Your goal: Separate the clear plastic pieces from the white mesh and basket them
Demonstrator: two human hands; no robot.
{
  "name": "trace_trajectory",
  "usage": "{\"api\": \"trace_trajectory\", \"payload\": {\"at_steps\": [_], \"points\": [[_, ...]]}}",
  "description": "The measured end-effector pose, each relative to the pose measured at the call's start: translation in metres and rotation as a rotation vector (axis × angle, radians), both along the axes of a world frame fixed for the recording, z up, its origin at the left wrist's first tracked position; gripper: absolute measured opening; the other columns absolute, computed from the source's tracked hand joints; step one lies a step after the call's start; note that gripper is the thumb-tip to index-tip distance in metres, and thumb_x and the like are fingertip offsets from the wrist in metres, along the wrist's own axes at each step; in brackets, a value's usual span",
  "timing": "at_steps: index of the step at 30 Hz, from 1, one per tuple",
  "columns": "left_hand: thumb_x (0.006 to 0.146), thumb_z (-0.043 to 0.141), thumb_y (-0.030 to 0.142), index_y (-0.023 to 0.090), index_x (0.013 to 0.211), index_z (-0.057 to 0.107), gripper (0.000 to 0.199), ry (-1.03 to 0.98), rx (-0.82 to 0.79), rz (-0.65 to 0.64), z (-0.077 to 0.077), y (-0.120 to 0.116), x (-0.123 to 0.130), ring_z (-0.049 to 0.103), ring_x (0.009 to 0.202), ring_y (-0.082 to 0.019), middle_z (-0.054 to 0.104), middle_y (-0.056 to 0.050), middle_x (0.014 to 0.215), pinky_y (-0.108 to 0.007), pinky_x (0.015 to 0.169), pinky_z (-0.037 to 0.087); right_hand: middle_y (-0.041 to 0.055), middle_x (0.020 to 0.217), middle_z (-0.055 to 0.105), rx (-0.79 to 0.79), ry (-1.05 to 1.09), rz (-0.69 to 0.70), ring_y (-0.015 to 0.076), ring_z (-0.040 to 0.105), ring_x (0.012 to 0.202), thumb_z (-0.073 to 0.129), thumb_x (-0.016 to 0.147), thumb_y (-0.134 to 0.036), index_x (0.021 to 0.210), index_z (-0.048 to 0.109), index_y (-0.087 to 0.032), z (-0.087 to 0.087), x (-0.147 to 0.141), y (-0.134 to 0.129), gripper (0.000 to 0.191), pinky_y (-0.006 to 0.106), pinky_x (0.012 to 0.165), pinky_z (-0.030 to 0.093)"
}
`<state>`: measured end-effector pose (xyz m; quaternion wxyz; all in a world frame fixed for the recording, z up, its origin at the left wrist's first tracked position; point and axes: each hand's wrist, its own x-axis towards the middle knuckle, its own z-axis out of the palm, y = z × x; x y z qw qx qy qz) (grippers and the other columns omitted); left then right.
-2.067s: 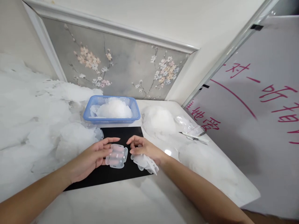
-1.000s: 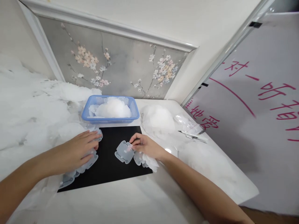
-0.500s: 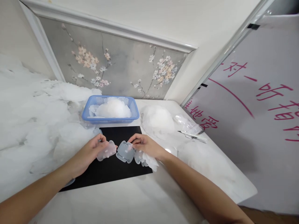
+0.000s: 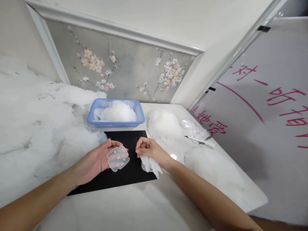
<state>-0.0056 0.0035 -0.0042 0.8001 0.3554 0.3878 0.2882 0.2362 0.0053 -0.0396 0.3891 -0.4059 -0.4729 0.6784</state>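
Observation:
My left hand [image 4: 99, 158] is turned palm up above the left part of a black mat [image 4: 125, 178], fingers stretched out. A translucent rounded square piece [image 4: 117, 158] with small dots lies on its fingers. To the right, my right hand [image 4: 150, 150] is closed, with thumb and fingers pressed together. Crumpled white tissue-like material [image 4: 152, 165] hangs under its curled fingers, with part of another translucent piece beneath. The two hands are apart, with black mat showing between them.
Behind the mat is a blue basket [image 4: 115, 124] holding translucent pieces. A large heap of such pieces [image 4: 48, 128] covers the left side. Another pile [image 4: 163, 123] lies right of the basket, near a clear bag [image 4: 192, 126] and a white-handled tool [image 4: 202, 142]. A whiteboard [image 4: 264, 154] stands at right.
My left hand has opened palm up and moved right. The translucent piece at my right fingertips has left them, and one piece now lies on my left fingers. My right fingers have curled in.

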Motion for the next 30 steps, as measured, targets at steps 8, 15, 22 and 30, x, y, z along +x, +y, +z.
{"api": "trace_trajectory", "payload": {"at_steps": [8,15,22,30], "points": [[0.092,0.053,0.06,0.025,0.108,0.069,0.042,0.022,0.07,-0.093,-0.006,-0.003,-0.001,0.064,0.093,-0.024,0.066,-0.005,0.103,-0.035,0.078,0.052,0.0075,0.099,0.077,-0.257,0.234,0.386,0.0087,0.056,0.045,0.081,0.068,-0.022,0.118,0.06,-0.017,-0.003,0.003,0.003,0.055,0.023,0.045,0.04],[0.091,0.051,0.064,0.031,0.115,0.067,0.044,0.294,0.396,-0.17,0.004,-0.002,-0.002,0.06,0.122,-0.029,0.065,-0.007,0.13,-0.039,0.101,0.048,0.0033,0.081,0.073,-0.119,0.043,0.344,0.011,0.057,0.054,0.081,0.072,-0.047,0.091,0.071,-0.017,0.006,0.001,-0.006,0.037,0.024,0.051,0.039],[0.091,0.057,0.041,0.034,0.109,0.076,0.027,1.025,1.126,-0.331,0.013,0.031,-0.07,0.05,0.134,-0.034,0.064,-0.003,0.14,-0.046,0.114,0.033,0.0007,0.069,0.066,0.083,-0.248,0.153,0.0124,0.051,0.06,0.082,0.072,-0.041,0.075,0.064,-0.018,-0.002,0.008,0.0,0.029,0.028,0.061,0.036],[0.077,0.068,0.023,0.033,0.078,0.076,0.013,1.06,1.161,-0.331,0.008,0.04,-0.09,0.056,0.129,-0.034,0.071,0.0,0.131,-0.041,0.105,0.043,0.001,0.079,0.073,0.047,-0.27,0.062,0.0147,0.055,0.064,0.075,0.073,-0.025,0.092,0.054,-0.022,-0.002,0.009,0.0,0.029,0.029,0.062,0.039]]}}
